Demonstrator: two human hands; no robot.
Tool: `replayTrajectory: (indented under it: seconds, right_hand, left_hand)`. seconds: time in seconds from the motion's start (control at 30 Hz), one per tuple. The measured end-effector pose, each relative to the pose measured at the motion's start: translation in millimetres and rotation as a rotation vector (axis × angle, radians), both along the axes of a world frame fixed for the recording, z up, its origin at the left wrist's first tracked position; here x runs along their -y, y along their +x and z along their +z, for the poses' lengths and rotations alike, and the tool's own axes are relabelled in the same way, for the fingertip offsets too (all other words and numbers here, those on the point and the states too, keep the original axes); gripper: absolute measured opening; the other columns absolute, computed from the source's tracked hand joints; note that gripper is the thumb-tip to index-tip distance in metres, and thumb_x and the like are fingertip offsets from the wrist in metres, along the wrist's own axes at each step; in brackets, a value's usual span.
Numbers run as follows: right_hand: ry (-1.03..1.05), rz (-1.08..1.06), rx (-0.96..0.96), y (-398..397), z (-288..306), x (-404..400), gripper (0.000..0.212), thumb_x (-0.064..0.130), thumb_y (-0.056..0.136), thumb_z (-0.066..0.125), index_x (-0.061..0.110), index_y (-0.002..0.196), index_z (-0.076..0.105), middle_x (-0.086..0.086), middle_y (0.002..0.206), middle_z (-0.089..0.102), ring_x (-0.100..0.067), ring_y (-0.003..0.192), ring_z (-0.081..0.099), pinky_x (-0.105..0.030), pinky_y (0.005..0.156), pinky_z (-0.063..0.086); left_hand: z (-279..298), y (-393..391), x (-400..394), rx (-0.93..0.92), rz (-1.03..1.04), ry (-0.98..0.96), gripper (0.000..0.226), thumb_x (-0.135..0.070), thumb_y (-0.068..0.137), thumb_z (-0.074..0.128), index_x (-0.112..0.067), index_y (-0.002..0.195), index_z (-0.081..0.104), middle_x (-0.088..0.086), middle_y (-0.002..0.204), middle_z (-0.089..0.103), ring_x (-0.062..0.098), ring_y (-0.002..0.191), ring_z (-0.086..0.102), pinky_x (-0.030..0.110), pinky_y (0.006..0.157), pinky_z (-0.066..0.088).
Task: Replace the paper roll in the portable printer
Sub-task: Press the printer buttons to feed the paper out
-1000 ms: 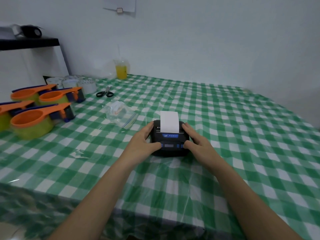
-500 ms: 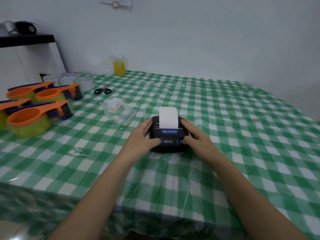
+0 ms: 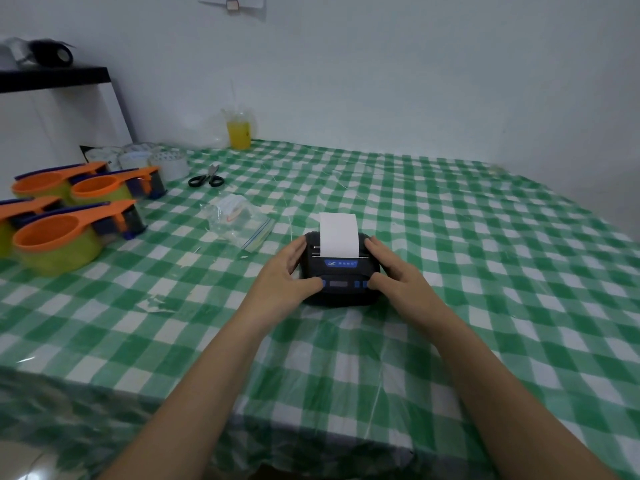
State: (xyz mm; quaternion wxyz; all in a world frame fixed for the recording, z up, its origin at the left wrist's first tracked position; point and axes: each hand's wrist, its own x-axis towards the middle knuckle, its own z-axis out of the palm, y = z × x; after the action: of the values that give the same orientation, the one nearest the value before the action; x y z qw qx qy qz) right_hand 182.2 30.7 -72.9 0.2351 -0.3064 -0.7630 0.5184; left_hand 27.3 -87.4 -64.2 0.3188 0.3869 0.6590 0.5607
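At table centre, my left hand (image 3: 289, 271) and right hand (image 3: 398, 275) clasp the printer (image 3: 341, 275) at nine and three — steadying it, paper (image 3: 338, 235) standing up at twelve.

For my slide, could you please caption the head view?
Both hands, left and right, grip a portable printer with paper protruding.

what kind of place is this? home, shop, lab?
Probably a home or small packing workspace, not a lab: a table under a green checked plastic cloth, tape dispensers and tape rolls at the left, scissors, and a drink cup by a bare wall.
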Motion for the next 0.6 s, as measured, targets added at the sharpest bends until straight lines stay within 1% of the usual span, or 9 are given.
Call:
replayTrajectory:
  seconds: [0.17, 0.27, 0.37, 0.43, 0.6]
  right_hand:
    - [-0.032, -0.006, -0.019, -0.4, 0.8, 0.3, 0.064, 0.004, 0.087, 0.05, 0.028, 0.144, 0.035, 0.014, 0.157, 0.022, -0.002, 0.14, 0.024, -0.035, 0.118, 0.026]
    - [-0.046, -0.001, -0.017, 0.2, 1.1, -0.2, 0.064, 0.004, 0.086, 0.05, 0.027, 0.144, 0.035, 0.014, 0.157, 0.022, -0.003, 0.141, 0.025, -0.035, 0.117, 0.027]
    - [-0.057, 0.0, -0.023, 0.0, 0.9, -0.6, 0.065, 0.004, 0.086, 0.05, 0.028, 0.144, 0.035, 0.013, 0.157, 0.022, -0.003, 0.141, 0.025, -0.035, 0.116, 0.028]
    - [-0.056, -0.004, -0.025, -0.3, 0.7, -0.8, 0.064, 0.003, 0.086, 0.05, 0.027, 0.144, 0.035, 0.013, 0.157, 0.022, -0.003, 0.141, 0.025, -0.036, 0.117, 0.028]
    - [-0.057, -0.003, -0.029, -0.5, 0.6, -1.1, 0.064, 0.001, 0.086, 0.05, 0.025, 0.144, 0.035, 0.012, 0.157, 0.021, -0.003, 0.142, 0.023, -0.036, 0.118, 0.025]
  left_hand:
    - [-1.7, -0.5, -0.6, 0.002, 0.003, 0.003, 0.08, 0.006, 0.079, 0.063, -0.016, 0.147, 0.028, -0.004, 0.152, 0.035, 0.004, 0.136, 0.035, 0.018, 0.101, 0.034]
    - [-1.6, -0.6, -1.0, 0.001, 0.0, 0.003, 0.079, 0.006, 0.079, 0.062, -0.016, 0.146, 0.028, -0.005, 0.151, 0.036, 0.004, 0.136, 0.035, 0.013, 0.092, 0.036]
    - [-2.0, -0.5, -1.7, 0.004, 0.004, 0.005, 0.079, 0.006, 0.079, 0.062, -0.016, 0.146, 0.028, -0.005, 0.151, 0.036, 0.004, 0.136, 0.035, 0.014, 0.093, 0.035]
    - [-2.9, -0.1, -2.7, 0.014, 0.007, 0.017, 0.078, 0.008, 0.079, 0.062, -0.015, 0.146, 0.029, -0.004, 0.151, 0.037, 0.003, 0.134, 0.036, 0.011, 0.09, 0.037]
    - [-4.5, -1.0, -3.9, 0.029, 0.014, 0.015, 0.08, 0.006, 0.079, 0.063, -0.016, 0.147, 0.028, -0.004, 0.151, 0.036, 0.004, 0.135, 0.036, 0.017, 0.095, 0.035]
